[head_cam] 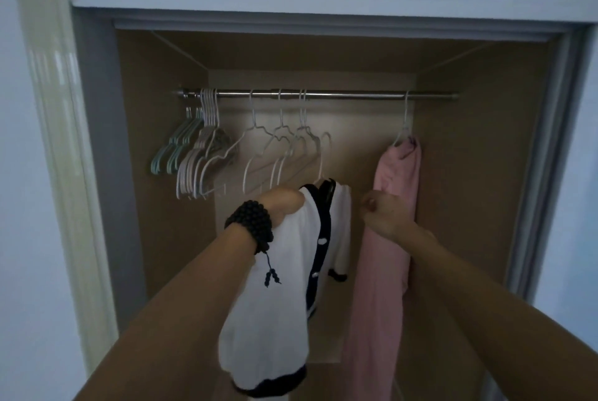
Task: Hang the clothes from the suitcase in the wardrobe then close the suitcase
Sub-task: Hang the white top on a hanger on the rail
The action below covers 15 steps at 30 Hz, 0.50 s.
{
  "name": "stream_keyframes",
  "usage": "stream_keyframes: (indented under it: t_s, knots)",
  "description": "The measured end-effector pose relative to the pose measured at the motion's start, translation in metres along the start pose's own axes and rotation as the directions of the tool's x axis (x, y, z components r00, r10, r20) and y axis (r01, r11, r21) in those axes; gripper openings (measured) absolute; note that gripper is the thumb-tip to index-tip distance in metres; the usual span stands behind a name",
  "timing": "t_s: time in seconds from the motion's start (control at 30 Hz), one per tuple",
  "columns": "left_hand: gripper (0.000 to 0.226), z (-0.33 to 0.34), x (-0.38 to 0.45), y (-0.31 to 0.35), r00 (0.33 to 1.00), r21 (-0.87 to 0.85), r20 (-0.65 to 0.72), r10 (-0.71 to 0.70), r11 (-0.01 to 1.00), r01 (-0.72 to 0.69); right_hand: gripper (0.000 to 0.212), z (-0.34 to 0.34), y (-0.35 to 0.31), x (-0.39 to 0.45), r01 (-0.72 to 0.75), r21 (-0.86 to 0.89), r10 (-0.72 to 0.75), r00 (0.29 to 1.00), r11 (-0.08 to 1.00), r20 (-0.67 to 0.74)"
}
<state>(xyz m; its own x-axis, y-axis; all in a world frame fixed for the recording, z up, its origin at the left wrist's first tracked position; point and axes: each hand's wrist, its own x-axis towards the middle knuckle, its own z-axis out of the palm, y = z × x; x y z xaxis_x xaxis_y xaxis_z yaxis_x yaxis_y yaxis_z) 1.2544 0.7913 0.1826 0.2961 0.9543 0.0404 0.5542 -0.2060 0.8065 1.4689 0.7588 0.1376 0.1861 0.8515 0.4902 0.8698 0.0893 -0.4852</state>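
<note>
My head camera looks forward, slightly upward, close into the open wardrobe (323, 54), its rail (323, 95) just above my forearms.

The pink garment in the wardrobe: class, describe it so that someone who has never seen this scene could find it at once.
Start at the metal rail across the open wardrobe and follow it right. The long pink garment hangs there from a lone white wire hanger, apart from the empty hangers bunched to the left. Unlike the white cardigan with dark trim, it is plain pink and already on the rail.
</note>
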Motion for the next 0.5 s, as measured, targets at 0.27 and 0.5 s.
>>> stream_keyframes:
  t_s: [0.27, 0.5]
  knots:
    - [0.043, 0.035, 0.058, 0.040, 0.991, -0.256, -0.083, 0.105, 0.959, -0.123, 0.031, -0.034, 0.014, 0.038, 0.043, -0.105, -0.062, 0.981, 0.994, -0.183]
    - [0.047, 0.054, 0.115, 0.081, 0.976, -0.205, -0.152, 0.156, 0.961, -0.185, 0.027, -0.050, 0.027, 0.091, -0.017, -0.234, -0.022, 0.986, 0.972, -0.162]
